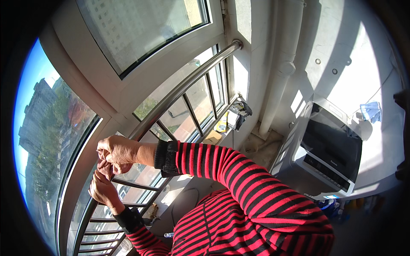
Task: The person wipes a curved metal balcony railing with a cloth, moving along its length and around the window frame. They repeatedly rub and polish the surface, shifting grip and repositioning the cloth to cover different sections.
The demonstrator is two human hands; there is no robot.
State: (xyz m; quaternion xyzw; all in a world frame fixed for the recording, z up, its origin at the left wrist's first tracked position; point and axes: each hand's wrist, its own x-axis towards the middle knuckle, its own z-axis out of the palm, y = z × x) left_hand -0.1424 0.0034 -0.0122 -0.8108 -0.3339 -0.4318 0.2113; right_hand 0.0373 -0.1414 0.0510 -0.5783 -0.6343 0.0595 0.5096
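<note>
A brownish-pink cloth (pixel 105 169) is bunched between my two hands, close to the window frame. My right hand (pixel 118 150) is closed around its upper part, with a fold hanging under the palm. Just below, the fingers of my left hand (pixel 104 190) pinch the lower end. Both hands are at the stainless steel handrail (pixel 182 91), which passes behind them. Whether the cloth touches the rail cannot be told. Part of the cloth is hidden inside my fists.
A white-framed window (pixel 105 99) stands beyond the railing. A top-loading washing machine (pixel 331 144) is at the right, with a light-blue cloth (pixel 371 112) beyond it. Bags (pixel 238 115) and a cardboard piece (pixel 212 137) lie on the sill. A white pipe (pixel 282 73) runs down the corner.
</note>
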